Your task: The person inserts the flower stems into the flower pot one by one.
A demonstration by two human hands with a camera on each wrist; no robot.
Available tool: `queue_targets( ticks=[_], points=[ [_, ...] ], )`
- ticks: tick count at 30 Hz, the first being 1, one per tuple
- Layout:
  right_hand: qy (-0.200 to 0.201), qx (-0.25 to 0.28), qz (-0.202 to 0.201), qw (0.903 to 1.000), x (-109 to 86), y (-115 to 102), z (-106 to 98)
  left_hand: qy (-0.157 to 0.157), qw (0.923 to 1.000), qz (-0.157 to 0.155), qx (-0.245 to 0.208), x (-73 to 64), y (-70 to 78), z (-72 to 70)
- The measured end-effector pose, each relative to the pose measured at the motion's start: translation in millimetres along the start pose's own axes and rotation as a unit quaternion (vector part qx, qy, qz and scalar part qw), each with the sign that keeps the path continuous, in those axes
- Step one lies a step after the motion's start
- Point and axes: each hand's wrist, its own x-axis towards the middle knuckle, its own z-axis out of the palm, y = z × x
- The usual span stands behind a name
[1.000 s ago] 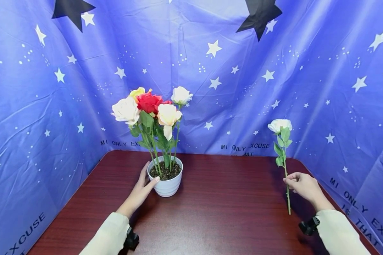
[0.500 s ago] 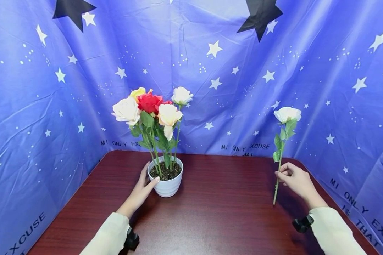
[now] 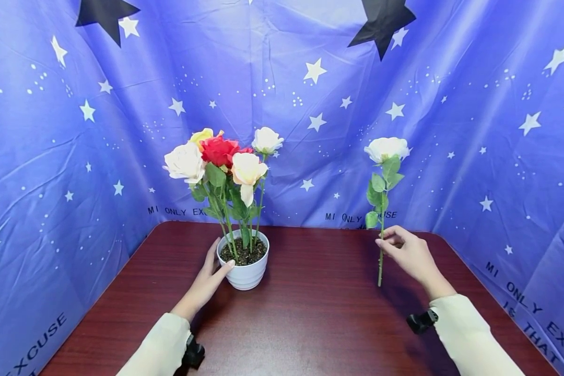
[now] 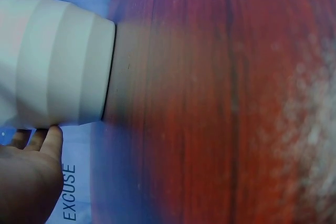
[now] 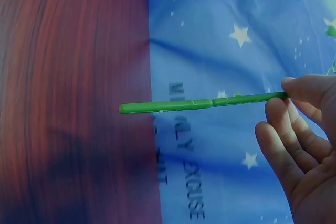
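Observation:
In the head view a white flower pot (image 3: 246, 278) with dark soil stands left of the table's middle. Several artificial roses rise from it: white, yellow, red and a pale peach one (image 3: 248, 168). My left hand (image 3: 206, 279) holds the pot from its left, thumb against the front near the rim, fingers along the side. To the right, my right hand (image 3: 412, 256) pinches a white rose (image 3: 386, 150) by its green stem between thumb and fingers. The rose is upright above the table. Its lower stem (image 5: 168, 106) sticks out past the fingertips in the right wrist view.
The dark red wooden table (image 3: 310, 313) spans the space below both hands. A blue curtain (image 3: 282, 68) with stars and lettering surrounds it at the back and sides. A black wrist mount (image 3: 422, 321) sits on the right sleeve, another (image 3: 194, 352) on the left.
My right hand has moved left and farther back over the table with the white rose, which has risen and become more upright. The left hand and the pot have stayed in place.

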Motion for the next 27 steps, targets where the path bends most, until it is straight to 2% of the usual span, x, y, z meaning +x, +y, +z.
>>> queue_targets(
  ticks=[12,27],
  points=[
    [-0.023,0.077,-0.015,0.9966,16.6,-34.7,31.4,0.001,1.0000,0.000,-0.005,0.0,-0.2,0.3],
    [-0.026,0.158,-0.050,0.9859,43.7,-101.5,73.1,0.000,1.0000,0.001,0.001,0.0,-0.1,-0.2]
  ],
)
